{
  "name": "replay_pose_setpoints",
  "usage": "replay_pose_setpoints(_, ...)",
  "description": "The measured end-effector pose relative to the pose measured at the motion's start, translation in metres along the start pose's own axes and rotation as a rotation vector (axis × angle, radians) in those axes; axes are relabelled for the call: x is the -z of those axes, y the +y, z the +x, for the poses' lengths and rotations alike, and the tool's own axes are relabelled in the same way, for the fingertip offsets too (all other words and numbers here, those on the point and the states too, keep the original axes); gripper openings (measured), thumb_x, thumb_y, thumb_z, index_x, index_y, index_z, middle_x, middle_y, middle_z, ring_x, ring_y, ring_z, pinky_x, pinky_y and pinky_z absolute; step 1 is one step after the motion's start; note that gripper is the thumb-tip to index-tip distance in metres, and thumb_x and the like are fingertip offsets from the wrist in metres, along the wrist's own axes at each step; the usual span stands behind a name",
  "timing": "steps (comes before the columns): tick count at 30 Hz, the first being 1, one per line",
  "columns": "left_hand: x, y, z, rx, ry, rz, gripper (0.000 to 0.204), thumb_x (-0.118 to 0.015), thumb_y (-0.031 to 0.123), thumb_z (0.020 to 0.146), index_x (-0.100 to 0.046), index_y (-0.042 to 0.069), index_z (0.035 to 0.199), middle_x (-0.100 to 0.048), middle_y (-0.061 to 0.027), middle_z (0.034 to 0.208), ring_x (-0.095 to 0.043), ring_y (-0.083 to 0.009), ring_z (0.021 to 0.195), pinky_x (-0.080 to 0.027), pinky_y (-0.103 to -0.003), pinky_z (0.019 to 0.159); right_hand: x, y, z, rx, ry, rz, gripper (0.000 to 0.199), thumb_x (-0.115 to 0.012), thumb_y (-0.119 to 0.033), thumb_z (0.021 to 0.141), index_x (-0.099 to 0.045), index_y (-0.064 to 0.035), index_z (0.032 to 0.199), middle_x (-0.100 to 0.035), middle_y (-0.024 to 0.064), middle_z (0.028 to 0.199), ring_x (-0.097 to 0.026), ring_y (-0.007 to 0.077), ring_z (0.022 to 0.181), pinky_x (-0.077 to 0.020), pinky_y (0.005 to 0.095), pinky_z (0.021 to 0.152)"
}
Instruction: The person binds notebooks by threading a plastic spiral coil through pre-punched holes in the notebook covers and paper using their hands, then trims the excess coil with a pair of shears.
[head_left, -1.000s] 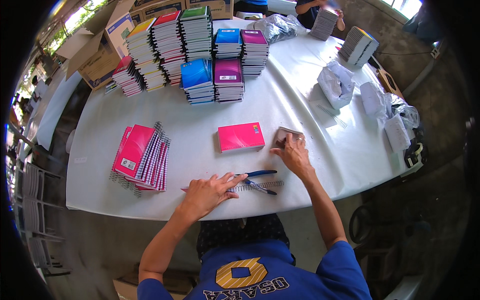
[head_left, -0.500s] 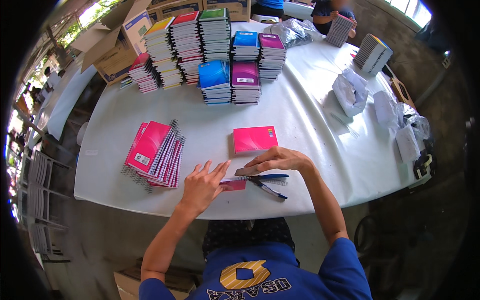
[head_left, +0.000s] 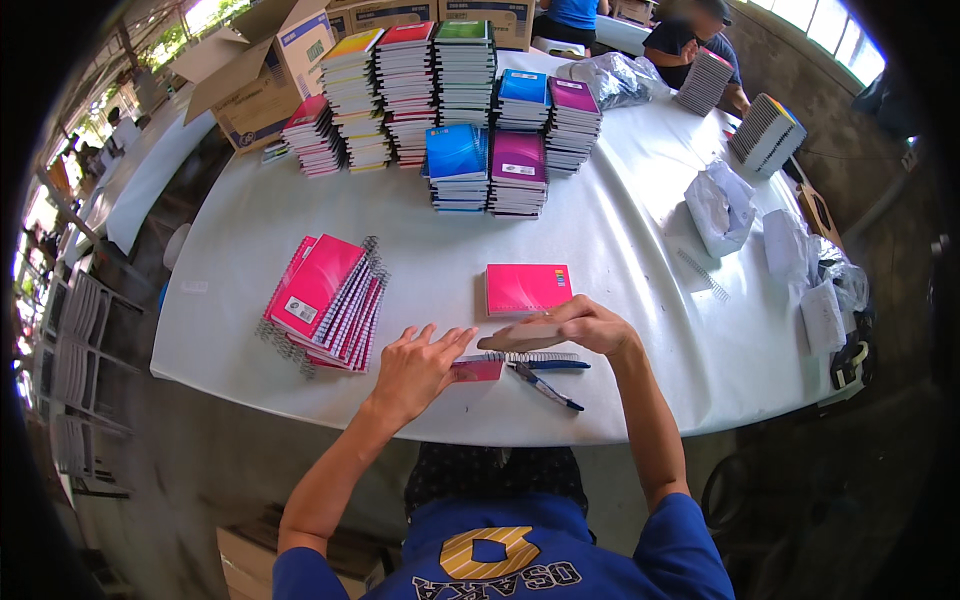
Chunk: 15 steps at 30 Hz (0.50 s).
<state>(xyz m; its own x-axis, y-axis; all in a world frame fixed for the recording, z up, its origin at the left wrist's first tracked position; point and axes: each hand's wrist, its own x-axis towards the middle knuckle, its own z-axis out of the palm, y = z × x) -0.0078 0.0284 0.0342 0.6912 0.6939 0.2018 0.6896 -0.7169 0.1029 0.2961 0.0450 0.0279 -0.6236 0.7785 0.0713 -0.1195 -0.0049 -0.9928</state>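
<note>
Low over the table's near edge, my left hand [head_left: 412,372] grips the left part of a small pink notebook [head_left: 478,371], its upper fingers spread. My right hand [head_left: 592,328] pinches a flat grey-brown board [head_left: 522,337], tilted above the notebook; whether the two are joined is hard to see. A thin wire coil [head_left: 540,357] runs rightward from the notebook's edge under my right hand. Pliers with blue handles [head_left: 547,387] lie on the table just beneath it. Behind my right hand rests a neat pink notebook block [head_left: 528,288].
Fanned pink notebooks with loose coils [head_left: 325,300] lie at left. Tall stacks of coloured notebooks [head_left: 405,95] and cardboard boxes [head_left: 255,95] stand at the back. On the right are a white bag [head_left: 718,210] and a loose coil [head_left: 703,275]. A person [head_left: 690,45] sits at the far right.
The view has shifted slightly, so things sit further right. More of the coil shows along the pliers. My right hand with the board has tipped a little. The far person's hand has left the stack.
</note>
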Motion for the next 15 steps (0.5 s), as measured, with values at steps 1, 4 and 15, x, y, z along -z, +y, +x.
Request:
replay_pose_setpoints(1,-0.001,0.000,-0.001,0.008,-0.002,0.001,0.068,-0.074,0.035,0.079,-0.052,0.017,0.140,-0.066,-0.0029,0.126,-0.064,-0.0316,0.113,-0.051,-0.045,0.097,-0.004,-0.004,0.004,-0.002,-0.007,0.003,0.044,-0.064,-0.038,0.089,-0.073,0.0005,0.108,-0.068,0.0165,0.121,-0.060,0.0256,0.116,-0.0436,0.0376,0.100)
replay_pose_setpoints(4,-0.001,0.001,-0.001,-0.046,0.047,-0.025,0.066,-0.074,0.038,0.078,-0.054,0.020,0.138,-0.067,-0.0026,0.125,-0.065,-0.0313,0.112,-0.053,-0.043,0.092,-0.008,-0.001,0.014,-0.277,-0.076,-0.481,0.051,-0.066,-0.044,0.086,-0.073,0.0032,0.105,-0.069,0.0149,0.121,-0.060,0.0288,0.118,-0.0430,0.0374,0.102)
replay_pose_setpoints(15,-0.001,-0.022,0.018,0.054,-0.068,-0.062,0.071,-0.068,0.054,0.079,-0.055,0.016,0.137,-0.068,-0.0145,0.120,-0.067,-0.0303,0.109,-0.058,-0.039,0.079,-0.002,0.005,0.010,-0.066,-0.051,-0.073,0.050,-0.072,-0.038,0.082,-0.072,-0.0008,0.115,-0.063,0.0151,0.131,-0.055,0.0262,0.120,-0.0361,0.0359,0.108)
